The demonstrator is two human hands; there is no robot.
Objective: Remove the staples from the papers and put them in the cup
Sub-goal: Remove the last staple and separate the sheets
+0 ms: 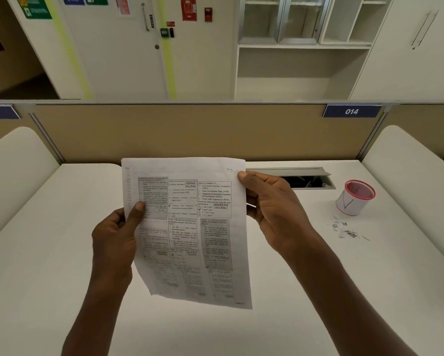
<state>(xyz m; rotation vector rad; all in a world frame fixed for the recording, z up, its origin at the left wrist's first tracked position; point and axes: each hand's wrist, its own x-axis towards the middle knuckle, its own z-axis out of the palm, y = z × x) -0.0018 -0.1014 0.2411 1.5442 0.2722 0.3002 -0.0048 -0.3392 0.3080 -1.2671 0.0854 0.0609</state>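
Head view: holding printed papers (190, 227) up above the table's (48, 253) middle, left hand (115, 235) pinching the left edge, right hand (272, 209) pinching the top-right corner. Cup (354, 197) standing near the right edge, loose staples (348, 231) just beside it.

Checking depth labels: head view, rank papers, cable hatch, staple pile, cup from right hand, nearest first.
1. papers: held in the right hand, at its left.
2. cable hatch: just behind it.
3. staple pile: on the desk, to its right.
4. cup: farther right, beyond the pile.

Pretty dim, warm yellowish light – soft shadows on the tabletop (61, 253), fisheye bending at 3 and 9 o'clock edges.
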